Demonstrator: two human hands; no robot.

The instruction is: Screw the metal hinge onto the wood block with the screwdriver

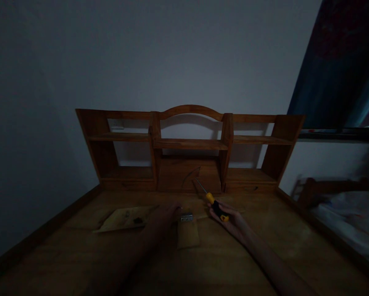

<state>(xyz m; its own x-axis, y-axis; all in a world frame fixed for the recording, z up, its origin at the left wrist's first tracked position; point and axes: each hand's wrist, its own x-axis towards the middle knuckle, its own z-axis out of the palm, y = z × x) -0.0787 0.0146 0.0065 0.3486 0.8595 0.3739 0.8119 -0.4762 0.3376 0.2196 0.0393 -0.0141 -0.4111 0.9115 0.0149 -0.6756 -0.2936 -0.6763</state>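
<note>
A screwdriver (215, 205) with a yellow and black handle rests in my right hand (229, 218), its shaft pointing up and to the left. My left hand (169, 211) is pinched, with a tiny thing at the fingertips that is too small and dark to name. Just right of those fingertips lies a metal hinge (186, 217) at the far edge of a small wooden block (188, 236). Left of my left hand, a flat piece of paper or packaging (124, 218) lies on the desk with small dark bits on it.
The wooden desk (218, 263) carries a shelf unit (189, 144) along its back, against the wall. Raised edges border the desk at both sides. To the right stand a bed (341, 205) with a pale cover and a dark curtain (332, 70). The light is dim.
</note>
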